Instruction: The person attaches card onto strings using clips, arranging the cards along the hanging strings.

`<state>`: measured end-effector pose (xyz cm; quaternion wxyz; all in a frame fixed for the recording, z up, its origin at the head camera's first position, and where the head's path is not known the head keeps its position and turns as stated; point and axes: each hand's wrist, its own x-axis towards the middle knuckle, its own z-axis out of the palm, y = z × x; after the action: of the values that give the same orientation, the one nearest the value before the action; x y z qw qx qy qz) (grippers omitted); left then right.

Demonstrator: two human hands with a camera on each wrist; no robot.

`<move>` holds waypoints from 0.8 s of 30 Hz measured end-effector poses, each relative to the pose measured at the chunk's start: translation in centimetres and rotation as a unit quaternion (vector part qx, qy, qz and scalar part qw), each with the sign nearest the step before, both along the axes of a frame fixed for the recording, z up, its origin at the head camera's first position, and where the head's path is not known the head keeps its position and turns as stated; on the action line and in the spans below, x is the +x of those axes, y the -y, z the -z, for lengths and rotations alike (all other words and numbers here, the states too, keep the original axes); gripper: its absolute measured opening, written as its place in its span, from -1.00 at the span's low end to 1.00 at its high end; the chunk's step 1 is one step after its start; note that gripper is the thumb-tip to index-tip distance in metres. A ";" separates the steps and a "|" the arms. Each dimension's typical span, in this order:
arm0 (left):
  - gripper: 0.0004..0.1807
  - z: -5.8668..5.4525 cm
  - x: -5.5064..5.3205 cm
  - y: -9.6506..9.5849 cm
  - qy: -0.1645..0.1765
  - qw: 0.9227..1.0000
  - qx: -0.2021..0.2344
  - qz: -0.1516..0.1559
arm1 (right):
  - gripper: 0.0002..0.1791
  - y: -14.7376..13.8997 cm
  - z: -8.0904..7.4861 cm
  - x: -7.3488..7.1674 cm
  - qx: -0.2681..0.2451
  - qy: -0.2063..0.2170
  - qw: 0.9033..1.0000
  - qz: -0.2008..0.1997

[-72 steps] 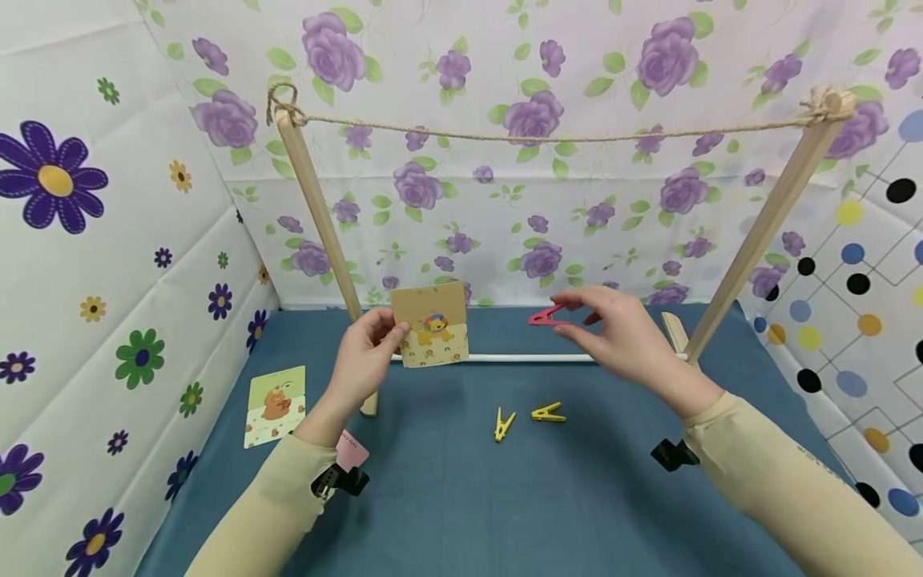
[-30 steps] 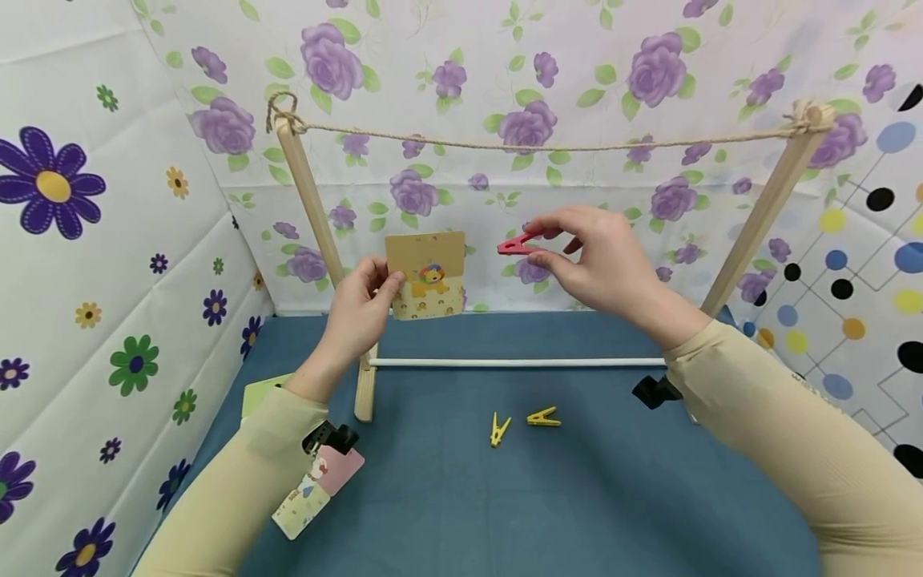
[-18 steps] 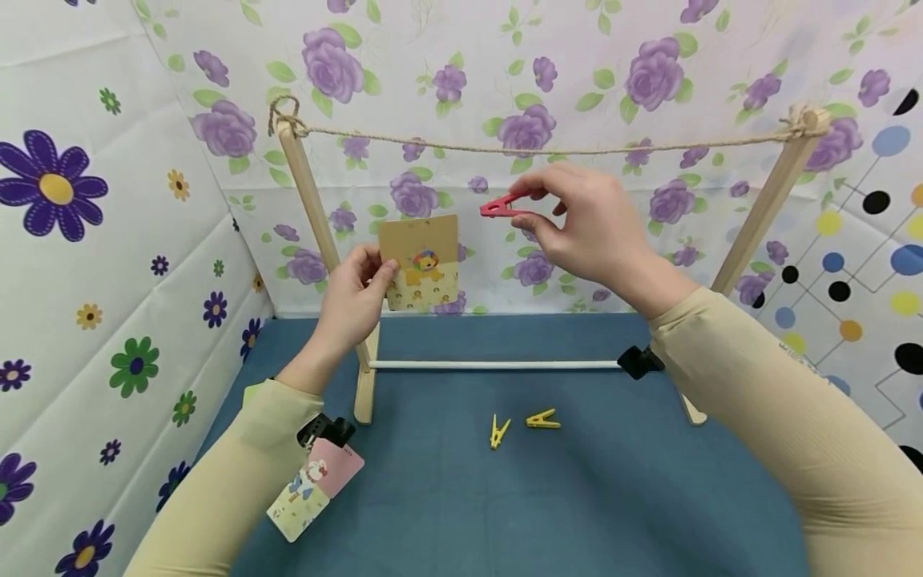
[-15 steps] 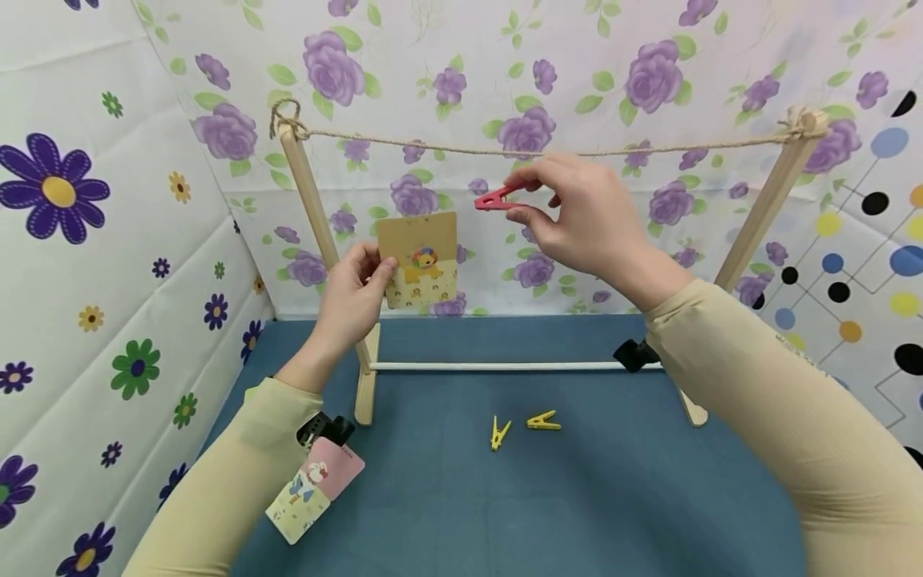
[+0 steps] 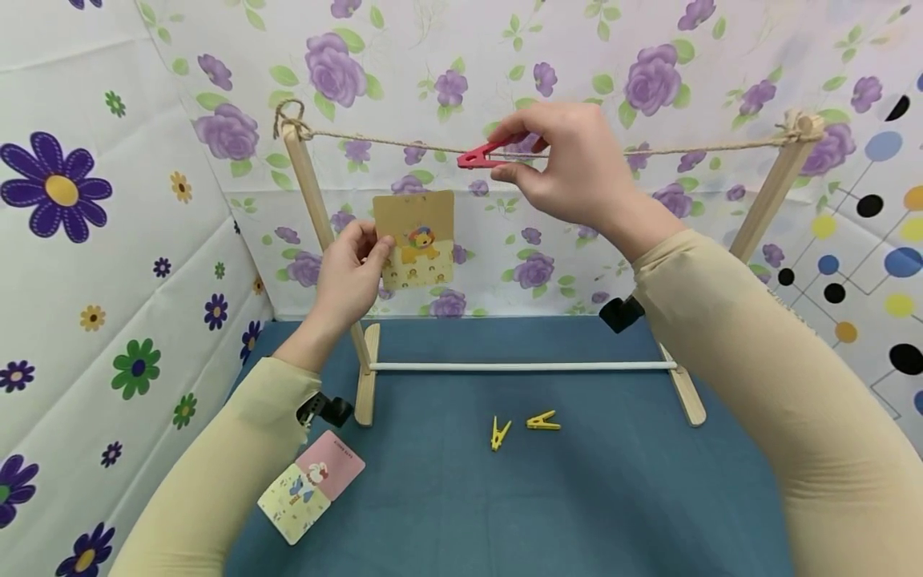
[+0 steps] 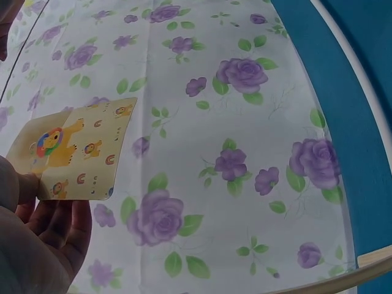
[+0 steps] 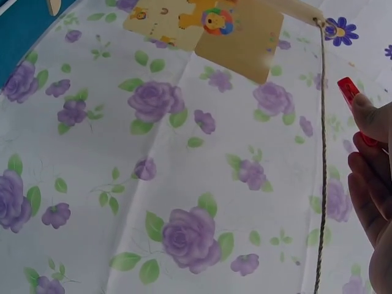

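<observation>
My left hand [image 5: 351,268] pinches the left edge of a small tan card [image 5: 416,239] with a lion printed on it. The card is held upright, below the twine line [image 5: 382,142] and left of its middle. In the left wrist view the thumb lies on the front of the lion card [image 6: 92,147]. My right hand [image 5: 570,160] pinches a red clothespin [image 5: 476,157] by its handle ends, its nose pointing left. In the head view the clothespin overlaps the twine; in the right wrist view the red clothespin [image 7: 348,90] appears beside the twine [image 7: 323,153], apart from it.
Wooden posts [image 5: 308,180] carry the twine, joined low down by a white rod [image 5: 519,367]. Two yellow clothespins [image 5: 499,433] lie on the blue cloth [image 5: 577,497]. A pink and cream card [image 5: 312,486] lies near the left forearm. Flowered cloth walls [image 5: 534,264] stand behind and beside.
Both hands have risen, the left with the lion card and the right with the red clothespin. The right hand has also moved left, up to the twine's height in the head view.
</observation>
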<state>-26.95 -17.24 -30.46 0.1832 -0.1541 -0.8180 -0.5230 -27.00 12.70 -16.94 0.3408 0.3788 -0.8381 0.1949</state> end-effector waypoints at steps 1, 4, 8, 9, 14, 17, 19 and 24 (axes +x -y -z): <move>-0.72 -0.1 -0.1 0.0 -0.002 1.000 -0.001 -0.002 | -0.72 0.0 -0.2 -0.1 0.003 -0.002 1.000 0.000; -0.73 -0.4 -0.3 0.0 -0.006 1.000 0.000 -0.006 | -0.73 0.1 -0.8 -0.5 0.008 0.000 1.000 0.004; -0.75 -0.8 -0.6 0.0 -0.014 1.000 0.004 -0.008 | -0.74 0.1 -1.4 -1.0 0.013 0.000 1.000 -0.003; -0.75 -0.9 -0.7 0.1 -0.017 1.000 0.002 -0.008 | -0.74 0.1 -1.5 -1.2 0.015 -0.002 1.000 -0.005; -0.74 -1.3 -1.0 0.1 -0.032 0.999 -0.008 -0.009 | -0.77 0.2 -2.2 -1.7 0.039 -0.007 0.999 0.003; -0.76 -1.6 -1.2 0.1 -0.040 0.999 -0.008 -0.010 | -0.79 0.7 -2.5 -1.8 0.053 0.004 0.998 0.020; -0.76 -1.7 -1.3 0.0 -0.041 0.999 -0.006 -0.010 | -0.79 1.2 -2.8 -1.7 0.061 0.018 0.997 0.034; -0.76 -2.1 -1.6 -0.1 -0.042 0.999 -0.004 -0.010 | -0.82 2.3 -3.7 -1.6 0.080 0.031 0.995 0.057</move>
<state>-28.51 -17.17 -28.36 0.2223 -0.1688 -0.8132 -0.5107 -28.58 10.42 -13.27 0.2936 0.3499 -0.8817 0.1188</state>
